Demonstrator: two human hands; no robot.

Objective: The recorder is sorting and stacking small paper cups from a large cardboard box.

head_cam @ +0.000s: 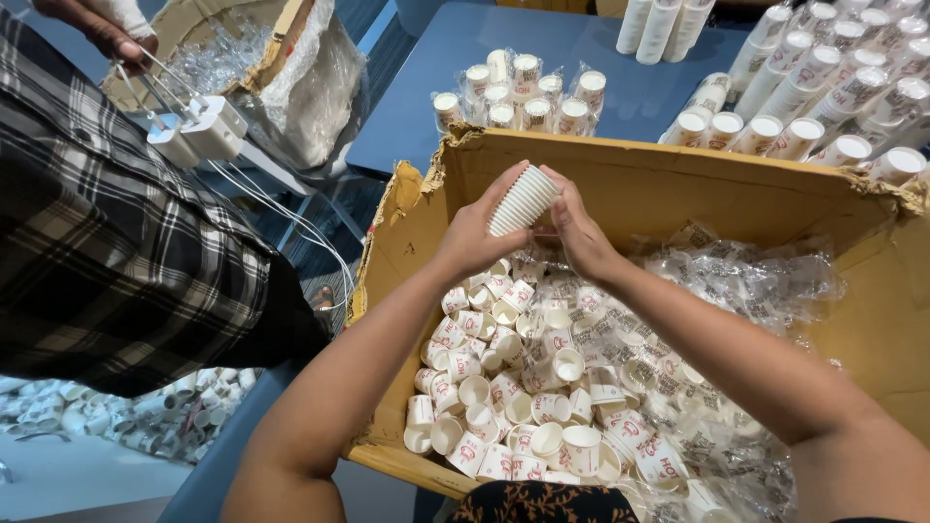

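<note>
I hold a short stack of small white paper cups (523, 200) with both hands over an open cardboard box (678, 184). My left hand (477, 235) grips the stack from the left and below. My right hand (579, 230) closes on its right end. Below my hands the box holds several loose white cups with red print (504, 387) and crumpled clear plastic wrappers (756, 281).
Beyond the box, a blue table (455, 87) carries wrapped cup bundles (518, 92) and long cup stacks (823, 87). At left stands a person in a plaid shirt (107, 242) whose hand (102, 29) holds white chargers with cables (199, 131). Another box with plastic (271, 68) sits behind.
</note>
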